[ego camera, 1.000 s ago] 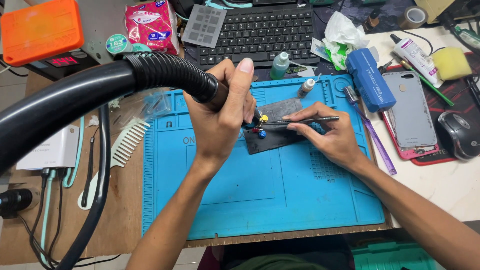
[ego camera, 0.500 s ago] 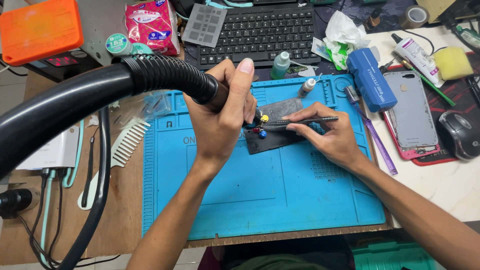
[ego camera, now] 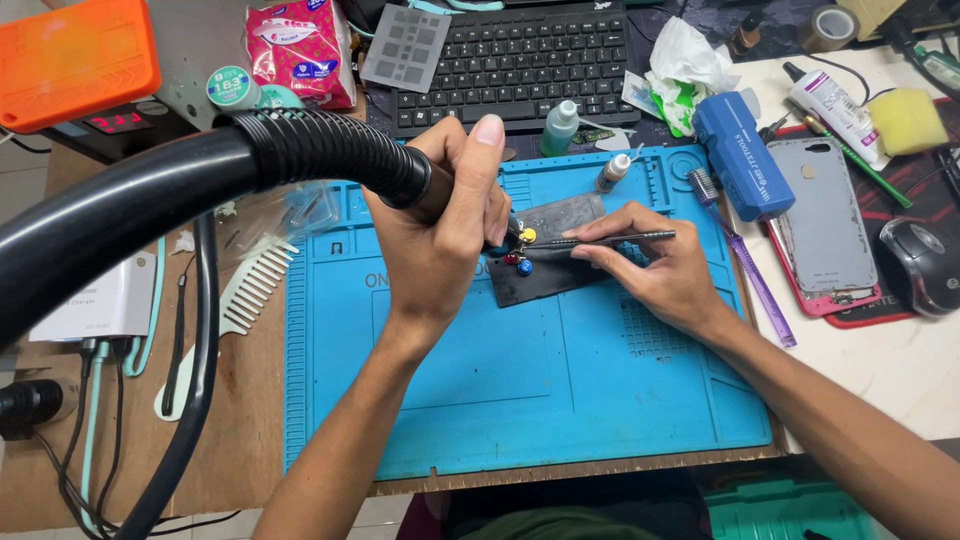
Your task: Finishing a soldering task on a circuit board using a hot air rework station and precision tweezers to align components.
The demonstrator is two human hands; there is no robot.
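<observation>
Hot-air handle [ego camera: 430, 190] in left hand [ego camera: 445, 245] grip; right hand [ego camera: 655, 270] pinching tweezers [ego camera: 625, 238]; pink packet [ego camera: 300, 50] top-left.

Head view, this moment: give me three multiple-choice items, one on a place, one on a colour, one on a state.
1. Where does the dark slab being worked on lie?
A. on the blue mat
B. on the keyboard
C. on the bare wood

2. What colour is the sponge at the far right?
A. pink
B. yellow
C. green

3. What is the right hand doing?
A. resting empty
B. gripping the mouse
C. holding tweezers

Answers:
1. A: the dark slab sits on the blue mat.
2. B: the sponge is yellow.
3. C: the right hand pinches thin tweezers, while the left hand grips the hose tool.
</observation>
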